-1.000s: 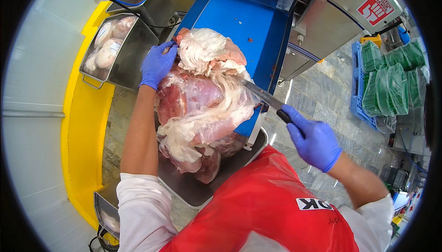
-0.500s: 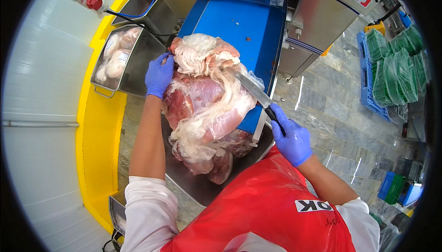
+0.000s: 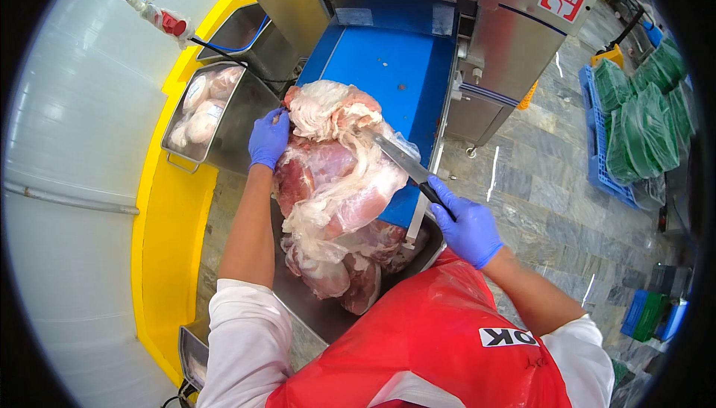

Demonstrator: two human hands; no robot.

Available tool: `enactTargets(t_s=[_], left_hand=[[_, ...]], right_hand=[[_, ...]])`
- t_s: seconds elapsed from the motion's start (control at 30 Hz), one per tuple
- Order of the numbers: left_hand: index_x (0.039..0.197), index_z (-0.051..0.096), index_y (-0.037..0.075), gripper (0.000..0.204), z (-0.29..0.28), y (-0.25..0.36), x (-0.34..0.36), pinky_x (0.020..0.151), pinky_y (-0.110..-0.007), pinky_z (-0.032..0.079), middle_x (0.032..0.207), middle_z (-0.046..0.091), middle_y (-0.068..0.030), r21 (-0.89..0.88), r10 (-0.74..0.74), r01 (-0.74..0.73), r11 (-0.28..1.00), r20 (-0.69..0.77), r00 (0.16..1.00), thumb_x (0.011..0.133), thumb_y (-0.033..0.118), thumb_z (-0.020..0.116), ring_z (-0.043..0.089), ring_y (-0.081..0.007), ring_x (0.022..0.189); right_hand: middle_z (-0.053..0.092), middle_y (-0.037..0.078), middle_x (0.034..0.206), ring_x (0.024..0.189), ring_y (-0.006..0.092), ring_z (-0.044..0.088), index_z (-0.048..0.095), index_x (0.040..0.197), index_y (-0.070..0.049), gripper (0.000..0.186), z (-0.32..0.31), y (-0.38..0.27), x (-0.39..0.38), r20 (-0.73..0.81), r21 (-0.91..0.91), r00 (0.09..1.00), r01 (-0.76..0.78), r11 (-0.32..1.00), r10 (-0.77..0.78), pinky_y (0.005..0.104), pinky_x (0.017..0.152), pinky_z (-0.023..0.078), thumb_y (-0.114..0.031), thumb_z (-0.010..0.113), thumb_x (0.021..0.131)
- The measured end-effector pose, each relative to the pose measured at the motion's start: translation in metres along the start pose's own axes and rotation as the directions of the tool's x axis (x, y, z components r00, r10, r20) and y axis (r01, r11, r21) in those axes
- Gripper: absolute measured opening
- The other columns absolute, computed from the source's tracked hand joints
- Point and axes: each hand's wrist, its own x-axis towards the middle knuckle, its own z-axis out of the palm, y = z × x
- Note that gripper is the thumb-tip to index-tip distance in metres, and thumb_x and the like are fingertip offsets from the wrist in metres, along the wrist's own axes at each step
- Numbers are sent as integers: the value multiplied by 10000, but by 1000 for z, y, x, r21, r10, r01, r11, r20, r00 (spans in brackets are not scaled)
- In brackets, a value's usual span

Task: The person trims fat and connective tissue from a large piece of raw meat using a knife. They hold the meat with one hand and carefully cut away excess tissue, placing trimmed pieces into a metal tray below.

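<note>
A large piece of raw meat [image 3: 317,165] lies between the hands, on the near end of the blue belt [image 3: 388,57], its near part over the metal tub [image 3: 302,311]. The left hand [image 3: 268,139] touches the meat's far-left edge, fingers bent; whether they pinch it, I cannot tell. The right hand [image 3: 468,227], right of the meat, grasps a knife [image 3: 406,160] by its handle, the blade's tip at the pale tissue.

Pink-and-white meat [image 3: 328,184], blue belt [image 3: 399,87], red apron [image 3: 425,326], 2 violet gloves [image 3: 268,140] [image 3: 470,230]
</note>
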Motion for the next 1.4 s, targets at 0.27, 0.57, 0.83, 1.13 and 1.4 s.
enactTargets(t_s=[0.27,0.57,0.83,1.13,1.4], left_hand=[[1357,775,113,518,10,8,-3,1042,-517,558,1253,748,-300,-19,31,-32,999,-28,999,1046,502,633,713,-466,1203],[1398,764,161,572,-1,17,-5,1073,-524,538,1314,687,-299,-61,90,-88,994,31,995,1010,565,650,687,-461,1233],[1386,772,136,521,-10,32,-24,1062,-513,534,1273,703,-290,-34,-60,60,998,7,998,1038,501,638,687,-458,1221],[1397,773,189,563,1,17,-9,1076,-536,533,1311,706,-279,-41,39,-38,998,10,999,1011,571,624,686,-456,1249],[1381,786,236,519,-5,36,-2,1055,-547,551,1292,717,-295,-32,95,-93,995,62,994,1016,565,616,703,-467,1215]], right_hand=[[755,217,869,830,435,744,776,1365,-199,353,-154,-62,72,301,-379,946,230,897,-115,533,738,604,-237,686,1026],[791,211,993,902,420,762,846,1201,-117,302,-175,-121,177,608,-435,793,297,850,35,505,842,623,-207,620,1022],[771,211,912,834,436,740,822,1262,-122,311,-170,-120,147,564,-411,824,229,882,49,520,772,607,-194,621,1035],[752,220,885,804,436,731,837,1250,-148,281,-191,-121,152,504,-438,860,174,882,80,499,755,601,-212,689,1019],[749,213,833,686,352,699,838,1264,-118,282,-198,-134,163,533,-457,843,221,861,66,416,689,574,-150,700,1020]])
